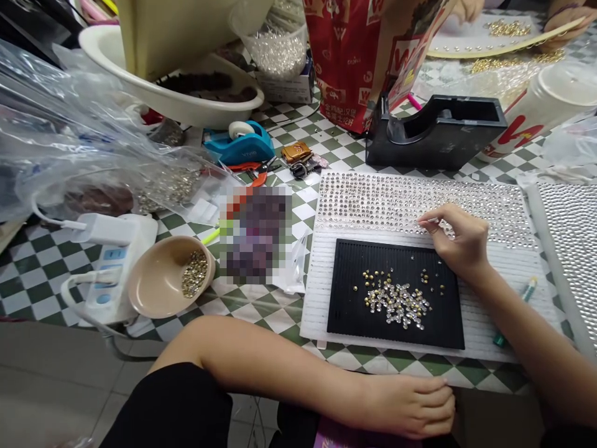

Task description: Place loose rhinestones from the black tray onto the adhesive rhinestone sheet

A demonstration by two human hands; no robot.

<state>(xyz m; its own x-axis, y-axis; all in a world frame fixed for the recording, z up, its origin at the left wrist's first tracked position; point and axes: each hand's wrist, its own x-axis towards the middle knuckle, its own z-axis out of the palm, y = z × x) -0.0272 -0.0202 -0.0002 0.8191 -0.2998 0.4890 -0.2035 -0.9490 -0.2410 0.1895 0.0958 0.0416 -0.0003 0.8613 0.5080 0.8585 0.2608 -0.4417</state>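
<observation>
My right hand point(459, 241) is over a white ridged board point(317, 292), thumb and forefinger pinched close to its rows of small clear rhinestones point(373, 196). Whatever sits in the pinch is too small to make out. Below that hand, a black ridged tray point(352, 267) lies on the board. Loose rhinestones point(396, 302), some showing gold backs and others clear faces, are heaped on the tray. My left hand point(415, 404) rests palm down by the table's front edge, fingers lying together and slightly bent, with nothing visible in them.
At left are a beige bowl point(153, 283) of rhinestones and a power strip point(107, 267). Behind stand a blue tape dispenser point(242, 146), a red paper bag point(340, 68), a black tape dispenser point(433, 137) and a paper cup point(536, 112). Another person's hands point(566, 31) work at the far right.
</observation>
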